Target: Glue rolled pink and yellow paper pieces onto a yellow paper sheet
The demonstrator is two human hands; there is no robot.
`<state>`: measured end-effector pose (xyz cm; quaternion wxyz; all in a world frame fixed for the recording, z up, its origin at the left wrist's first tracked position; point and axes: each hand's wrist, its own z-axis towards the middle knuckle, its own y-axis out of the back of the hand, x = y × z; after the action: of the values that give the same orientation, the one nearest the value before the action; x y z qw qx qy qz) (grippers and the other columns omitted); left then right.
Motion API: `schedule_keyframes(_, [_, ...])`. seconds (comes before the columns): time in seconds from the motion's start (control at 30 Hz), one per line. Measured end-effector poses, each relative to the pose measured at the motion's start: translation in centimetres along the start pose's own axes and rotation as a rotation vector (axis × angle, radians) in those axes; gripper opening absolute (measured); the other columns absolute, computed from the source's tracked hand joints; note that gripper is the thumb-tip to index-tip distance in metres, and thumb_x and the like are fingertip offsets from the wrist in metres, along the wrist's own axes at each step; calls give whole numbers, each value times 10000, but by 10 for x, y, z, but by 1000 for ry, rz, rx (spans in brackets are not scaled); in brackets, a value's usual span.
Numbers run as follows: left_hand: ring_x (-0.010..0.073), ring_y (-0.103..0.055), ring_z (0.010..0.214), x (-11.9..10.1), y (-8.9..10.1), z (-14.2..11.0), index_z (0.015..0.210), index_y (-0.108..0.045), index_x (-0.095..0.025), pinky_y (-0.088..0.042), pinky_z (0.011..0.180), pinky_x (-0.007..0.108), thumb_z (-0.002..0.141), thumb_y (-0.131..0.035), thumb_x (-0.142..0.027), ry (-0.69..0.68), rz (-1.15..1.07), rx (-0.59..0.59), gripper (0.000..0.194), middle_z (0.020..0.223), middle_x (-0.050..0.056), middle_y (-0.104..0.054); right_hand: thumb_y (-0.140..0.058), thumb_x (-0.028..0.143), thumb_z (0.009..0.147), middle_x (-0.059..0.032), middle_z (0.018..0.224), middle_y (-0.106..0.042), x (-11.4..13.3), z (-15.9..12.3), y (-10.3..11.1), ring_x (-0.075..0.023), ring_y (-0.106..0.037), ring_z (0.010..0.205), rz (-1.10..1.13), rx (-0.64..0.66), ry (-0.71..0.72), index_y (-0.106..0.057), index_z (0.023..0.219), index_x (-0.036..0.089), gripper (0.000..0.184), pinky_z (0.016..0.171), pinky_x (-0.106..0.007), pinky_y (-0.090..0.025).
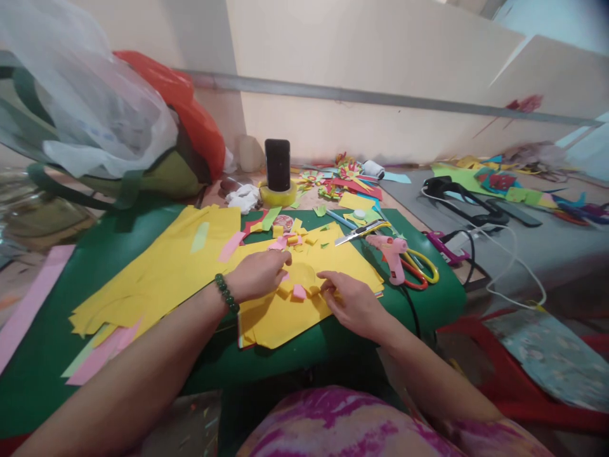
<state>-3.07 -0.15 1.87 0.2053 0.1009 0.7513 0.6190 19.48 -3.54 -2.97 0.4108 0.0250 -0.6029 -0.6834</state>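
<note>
On a stack of yellow paper sheets (276,327) lies a small round yellow paper piece (303,275). Small yellow bits and a folded pink paper bit (299,292) sit along its near edge. My left hand (257,275), with a green bead bracelet at the wrist, is at its left, fingers curled and pressed together; what they may hold is hidden. From the other side my right hand (353,302) reaches in, index finger stretched out and fingertips beside the round piece's right edge. Several pink and yellow scraps (285,241) are scattered just beyond my left hand.
A box cutter (361,232), a pink glue gun (391,257) and scissors (431,266) lie at the right. Behind stands a phone (278,166) on a yellow tape roll (278,195). Long yellow strips (166,273) cover the green table (42,330) at left, near bags (157,158).
</note>
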Motion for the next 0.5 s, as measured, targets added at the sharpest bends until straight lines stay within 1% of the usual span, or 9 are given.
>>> schedule_keyframes(0.1, [256, -617, 1038, -1, 0, 2, 1051, -650, -168, -462, 847, 355, 892, -447, -201, -32, 8, -49, 260, 1108, 102, -689, -481, 162, 885, -73, 882, -704, 10, -7, 0, -191, -671, 798, 6, -32, 66, -559, 1141, 177, 268, 719, -319, -535])
schedule_keyframes(0.17, [251, -616, 1024, -3, -2, 3, 1017, -676, -173, -453, 856, 358, 893, -446, -190, -81, 17, -58, 262, 1080, 100, -693, -499, 179, 893, -72, 861, -703, 12, -11, 6, -190, -671, 782, 18, -87, 119, -585, 1083, 181, 208, 699, -312, -534])
schedule_keyframes(0.27, [239, -621, 935, -5, -6, 4, 928, -698, -180, -454, 793, 346, 893, -440, -193, -139, 41, -46, 261, 992, 101, -689, -534, 204, 883, -52, 813, -683, -3, -18, 22, -184, -655, 763, 31, -297, 122, -600, 929, 195, 81, 677, -301, -519])
schedule_keyframes(0.3, [237, -618, 910, -6, -7, 4, 890, -699, -179, -452, 773, 343, 889, -441, -194, -152, 50, -47, 259, 970, 103, -683, -549, 228, 875, -47, 793, -667, -12, -21, 29, -184, -642, 749, 11, -408, 70, -591, 872, 199, 52, 669, -303, -511])
schedule_keyframes(0.33, [235, -615, 893, -6, -9, 4, 856, -697, -178, -450, 760, 342, 884, -441, -191, -164, 56, -51, 258, 954, 103, -678, -566, 269, 865, -45, 773, -647, -23, -23, 36, -186, -626, 733, -25, -524, -15, -576, 822, 201, 81, 657, -308, -502])
schedule_keyframes(0.4, [229, -608, 871, -6, -11, 5, 806, -690, -178, -443, 752, 341, 873, -438, -176, -187, 45, -58, 260, 936, 99, -675, -601, 397, 828, -53, 773, -615, -46, -27, 49, -201, -600, 737, -141, -746, -260, -551, 763, 207, 206, 678, -334, -496])
schedule_keyframes(0.43, [225, -606, 866, -6, -11, 6, 791, -686, -177, -439, 753, 340, 868, -437, -169, -199, 30, -63, 261, 934, 96, -676, -622, 463, 792, -71, 816, -622, -57, -27, 54, -219, -602, 776, -190, -784, -380, -560, 781, 203, 267, 712, -359, -498])
schedule_keyframes(0.47, [221, -605, 867, -6, -12, 7, 778, -683, -176, -437, 757, 338, 862, -439, -163, -212, 12, -69, 258, 939, 94, -678, -634, 516, 757, -90, 864, -632, -66, -27, 57, -239, -607, 816, -211, -775, -479, -578, 826, 195, 333, 734, -377, -498])
schedule_keyframes(0.5, [216, -605, 869, -6, -12, 7, 762, -679, -173, -435, 763, 334, 856, -445, -156, -227, -7, -70, 253, 943, 92, -679, -637, 555, 729, -104, 906, -644, -74, -25, 60, -254, -613, 844, -211, -719, -562, -594, 886, 185, 404, 747, -388, -498])
